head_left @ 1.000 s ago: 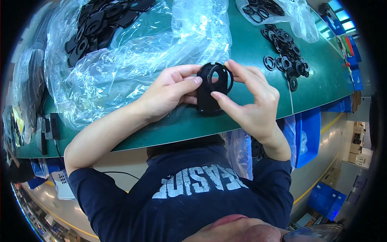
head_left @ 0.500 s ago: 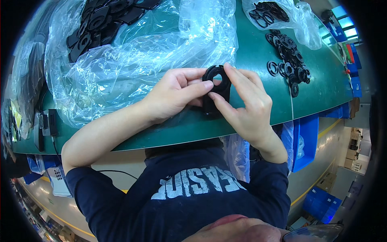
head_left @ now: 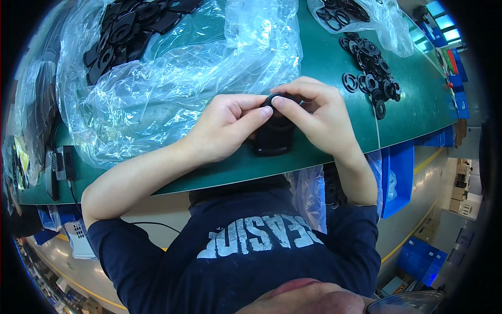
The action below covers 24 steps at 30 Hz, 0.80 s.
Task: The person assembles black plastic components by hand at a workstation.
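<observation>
Both hands grip one black plastic part [head_left: 273, 140] above the near edge of the green table. It has a rounded, flat lower body and a ring-shaped upper end, partly covered by fingers. My left hand [head_left: 225, 123] pinches the ring end from the left, thumb on its face. From the right, my right hand [head_left: 319, 115] is closed on the same end, with its thumb pressed on the rim beside the left thumb and its fingers curled behind. Whether a separate ring sits in that end I cannot tell.
A large clear plastic bag [head_left: 172, 99] with flat black parts [head_left: 123, 29] covers the left of the green table [head_left: 334, 65]. Loose black rings [head_left: 371, 78] lie at right, near another bag [head_left: 395, 26]. A blue bin [head_left: 400, 183] stands below the right edge; a small black device [head_left: 64, 165] sits at left.
The black part has tilted, so its ring opening no longer shows. My right thumb has moved up onto the rim, and the right fingers have curled over behind it.
</observation>
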{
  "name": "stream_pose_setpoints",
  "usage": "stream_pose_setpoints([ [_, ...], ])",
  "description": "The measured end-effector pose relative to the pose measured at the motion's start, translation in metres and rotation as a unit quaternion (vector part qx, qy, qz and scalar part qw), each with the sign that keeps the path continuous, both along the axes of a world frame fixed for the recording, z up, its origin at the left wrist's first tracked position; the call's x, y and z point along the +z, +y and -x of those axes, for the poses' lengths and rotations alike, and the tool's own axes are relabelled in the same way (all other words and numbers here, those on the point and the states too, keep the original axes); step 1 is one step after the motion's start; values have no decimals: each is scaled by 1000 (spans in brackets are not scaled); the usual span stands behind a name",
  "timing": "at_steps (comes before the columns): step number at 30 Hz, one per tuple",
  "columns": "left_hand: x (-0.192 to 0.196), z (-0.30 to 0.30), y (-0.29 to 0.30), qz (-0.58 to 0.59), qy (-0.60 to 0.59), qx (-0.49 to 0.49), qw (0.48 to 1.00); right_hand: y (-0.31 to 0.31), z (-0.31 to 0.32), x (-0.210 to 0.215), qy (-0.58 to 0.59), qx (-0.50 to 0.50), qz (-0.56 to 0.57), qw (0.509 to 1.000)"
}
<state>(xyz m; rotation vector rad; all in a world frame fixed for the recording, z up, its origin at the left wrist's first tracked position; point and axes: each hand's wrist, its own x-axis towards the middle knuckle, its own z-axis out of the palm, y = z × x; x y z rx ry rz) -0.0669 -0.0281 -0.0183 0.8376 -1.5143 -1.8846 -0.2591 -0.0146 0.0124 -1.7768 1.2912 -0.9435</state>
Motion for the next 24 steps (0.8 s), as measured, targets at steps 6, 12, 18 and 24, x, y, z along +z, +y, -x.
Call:
stream_pose_setpoints([
  [6,5,1,0,-22,21,-1,1000,-1,5,-3,-143,9,-86,986],
  [12,9,0,2,-14,21,-19,1000,2,4,-2,-123,16,-88,988],
  [18,6,2,0,-89,44,11,995,12,2,-2,-52,-37,35,997],
  [24,3,0,-2,-91,77,0,993,28,4,-6,80,-50,191,977],
])
